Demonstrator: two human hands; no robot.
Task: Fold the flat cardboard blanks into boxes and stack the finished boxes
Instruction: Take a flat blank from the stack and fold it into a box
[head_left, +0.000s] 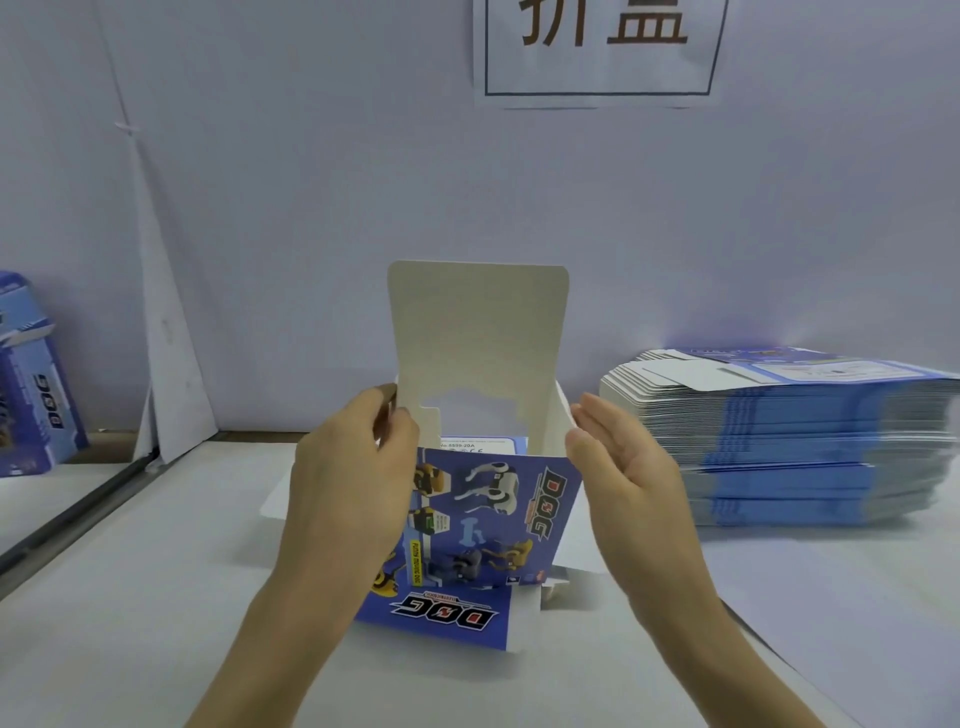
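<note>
Frame centre: half-formed blue box (496, 519), grey flap upright. Left hand (348, 483) grips its left edge; right hand (628, 478) presses straight-fingered.

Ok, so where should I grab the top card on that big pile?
Take the top card by its white flap end, coming from the left, the side nearest the box. The pile lies flat, and at that end the thin edges look loose and fanned, so fingers could probably slip under just one.
</note>
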